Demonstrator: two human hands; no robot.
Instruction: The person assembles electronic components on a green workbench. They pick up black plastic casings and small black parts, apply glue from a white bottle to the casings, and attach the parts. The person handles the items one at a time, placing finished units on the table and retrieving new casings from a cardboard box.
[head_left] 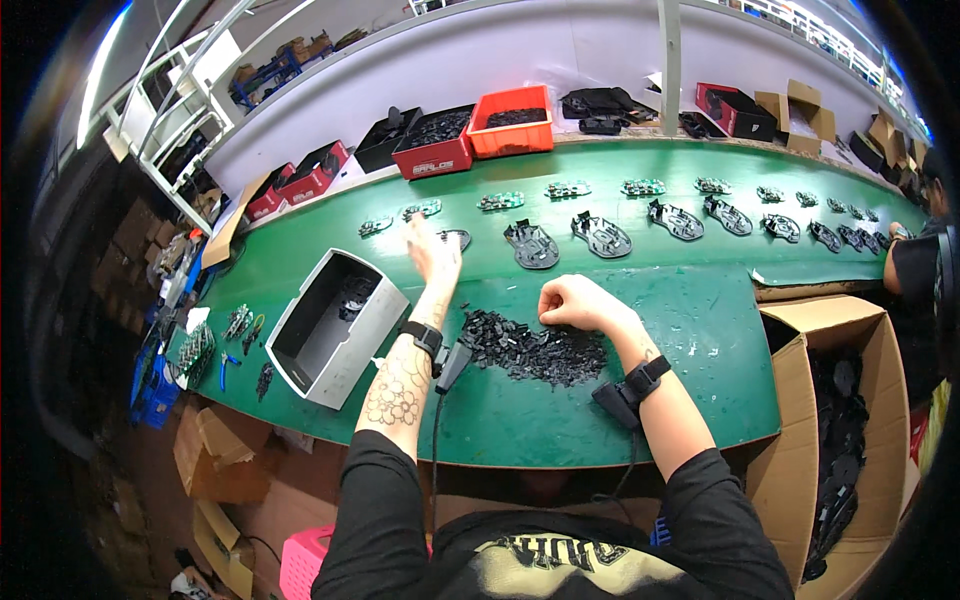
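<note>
My left hand [436,255] reaches across the green bench, its blurred fingertips beside a small green circuit board [421,209]. Partly hidden behind that hand is a black mouse base [456,240]. Whether its fingers grip anything does not show. Closer to me lies a heap of small black plastic pieces [535,350]. At the heap's upper right edge, my right hand [582,303] is closed in a pinch; whatever sits between the fingertips is hidden. More black mouse bases [602,235] lie in a row to the right, with circuit boards [567,189] in another row behind them.
A grey bin [330,355] with black parts stands left of my left forearm. Along the back are an orange crate [513,140] and red boxes [435,160]. A cardboard box [860,450] of black parts stands at right; another person's arm [905,260] shows beyond it.
</note>
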